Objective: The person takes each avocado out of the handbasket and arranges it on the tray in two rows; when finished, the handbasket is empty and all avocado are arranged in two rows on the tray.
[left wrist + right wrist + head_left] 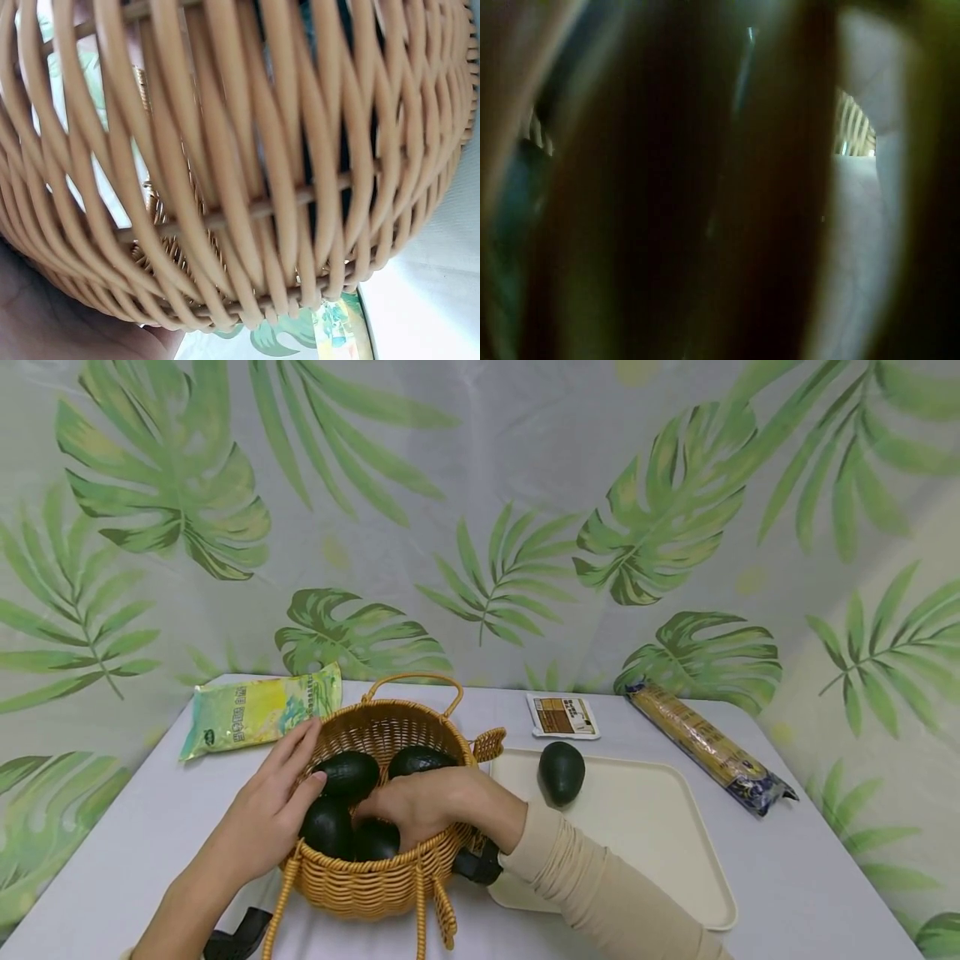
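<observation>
A wicker basket (360, 893) stands at the left of the table with several dark green avocados inside, one of them (348, 777) near my left thumb. My left hand (262, 814) rests on the basket's left rim, fingers stretched along it and thumb over the inner side. In the left wrist view the woven wall (240, 165) fills most of the picture. Reaching into the basket, my right hand (423, 797) has its fingers and thumb about an avocado (375, 841) low at the front; its fingertips are hidden. The right wrist view is mostly dark, blurred weave.
A cream tray (637, 852) lies right of the basket, with one avocado (562, 773) on it. Behind are a green-yellow packet (258, 710) and a small white-brown packet (562, 717). A long noodle-like packet (705, 743) lies far right. The basket's handle (420, 677) stands up behind.
</observation>
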Demonstrator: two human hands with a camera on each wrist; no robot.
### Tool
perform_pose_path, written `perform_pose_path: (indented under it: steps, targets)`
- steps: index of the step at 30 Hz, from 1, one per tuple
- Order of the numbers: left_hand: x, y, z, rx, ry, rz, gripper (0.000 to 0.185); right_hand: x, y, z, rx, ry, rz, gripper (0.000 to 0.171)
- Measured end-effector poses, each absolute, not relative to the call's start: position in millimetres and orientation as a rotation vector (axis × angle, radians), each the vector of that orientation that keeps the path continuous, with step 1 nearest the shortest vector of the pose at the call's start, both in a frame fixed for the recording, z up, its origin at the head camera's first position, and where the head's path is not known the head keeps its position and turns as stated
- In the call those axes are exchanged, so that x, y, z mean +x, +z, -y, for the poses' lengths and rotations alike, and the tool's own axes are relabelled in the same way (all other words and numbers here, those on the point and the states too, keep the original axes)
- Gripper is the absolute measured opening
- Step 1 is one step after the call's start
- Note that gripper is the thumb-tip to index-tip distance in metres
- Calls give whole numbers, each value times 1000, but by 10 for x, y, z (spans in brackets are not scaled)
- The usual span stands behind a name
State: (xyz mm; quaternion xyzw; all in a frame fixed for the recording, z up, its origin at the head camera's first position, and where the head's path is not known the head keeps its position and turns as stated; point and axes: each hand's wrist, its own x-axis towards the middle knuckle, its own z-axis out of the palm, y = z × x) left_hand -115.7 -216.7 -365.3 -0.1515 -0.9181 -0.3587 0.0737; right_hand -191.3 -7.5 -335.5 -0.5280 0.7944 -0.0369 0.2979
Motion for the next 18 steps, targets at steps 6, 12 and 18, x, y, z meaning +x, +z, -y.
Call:
perform_pose_path:
  steps: [6,12,18]
  targets:
    - [-1154,-3647,2172,-454,-1070,2764,63,-1888,-3324,26,-1468,-104,-2199,65]
    - [-1156,-3646,2176,-454,-1051,2771,63,-1863,-3301,-14,-1510,-150,-2273,70]
    - [-1162,-3644,2174,-462,-1065,2771,62,-1852,-3307,-50,-1522,-234,-2322,78]
